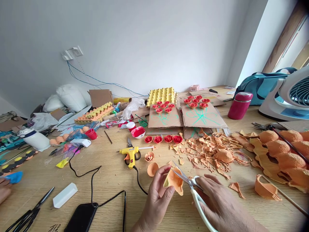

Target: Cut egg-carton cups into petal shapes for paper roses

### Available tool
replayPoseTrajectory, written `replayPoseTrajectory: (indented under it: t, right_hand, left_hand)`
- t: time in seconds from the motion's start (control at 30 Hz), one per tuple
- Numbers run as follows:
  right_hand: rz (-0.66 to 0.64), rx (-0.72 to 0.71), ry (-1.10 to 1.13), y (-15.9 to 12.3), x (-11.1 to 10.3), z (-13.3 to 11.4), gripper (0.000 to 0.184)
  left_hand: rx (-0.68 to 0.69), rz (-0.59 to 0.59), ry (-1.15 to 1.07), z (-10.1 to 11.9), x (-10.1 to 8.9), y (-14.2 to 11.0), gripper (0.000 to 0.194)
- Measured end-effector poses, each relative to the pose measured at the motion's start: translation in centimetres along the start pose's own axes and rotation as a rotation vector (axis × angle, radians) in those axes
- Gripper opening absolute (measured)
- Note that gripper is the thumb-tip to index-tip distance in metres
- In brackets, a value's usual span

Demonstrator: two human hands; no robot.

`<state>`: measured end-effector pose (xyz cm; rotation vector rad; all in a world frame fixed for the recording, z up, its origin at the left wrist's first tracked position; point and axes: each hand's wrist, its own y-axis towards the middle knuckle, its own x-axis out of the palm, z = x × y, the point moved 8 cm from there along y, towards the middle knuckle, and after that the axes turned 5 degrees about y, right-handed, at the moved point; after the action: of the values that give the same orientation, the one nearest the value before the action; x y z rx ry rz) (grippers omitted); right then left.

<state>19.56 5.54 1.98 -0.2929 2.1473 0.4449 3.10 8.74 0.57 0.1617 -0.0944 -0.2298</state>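
My left hand (pixel 156 195) is closed on an orange egg-carton cup (pixel 174 181), pinching it between thumb and fingers above the wooden table (pixel 113 190). My right hand (pixel 218 201) grips white-handled scissors (pixel 193 188), whose open blades bite into the cup's top edge. Another orange cup piece (pixel 152 169) and an unpainted paper rose (pixel 149 156) lie just beyond my left hand. A yellow glue gun (pixel 130 153) stands behind them.
Orange scraps (pixel 210 151) litter the middle right, and cut egg trays (pixel 280 145) lie at the right. Red roses (pixel 163 139) line up before cardboard sheets (pixel 204 114). A phone (pixel 81 218), black scissors (pixel 29 214), a white block (pixel 65 195) and another person's hand (pixel 4 189) are at the left.
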Motion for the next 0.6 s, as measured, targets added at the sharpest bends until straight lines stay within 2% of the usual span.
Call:
replayPoseTrajectory:
  t: [0.13, 0.37, 0.6]
  right_hand:
    - [-0.014, 0.010, 0.007, -0.1, 0.3, 0.3, 0.003]
    - [0.002, -0.009, -0.001, -0.1, 0.3, 0.4, 0.011]
    - [-0.009, -0.028, 0.004, -0.2, 0.6, 0.3, 0.009]
  left_hand:
    - [0.038, -0.065, -0.016, -0.2, 0.7, -0.1, 0.043]
    - [0.065, -0.064, -0.031, 0.2, 1.1, -0.2, 0.041]
    - [0.064, -0.091, -0.067, 0.2, 1.3, -0.1, 0.042]
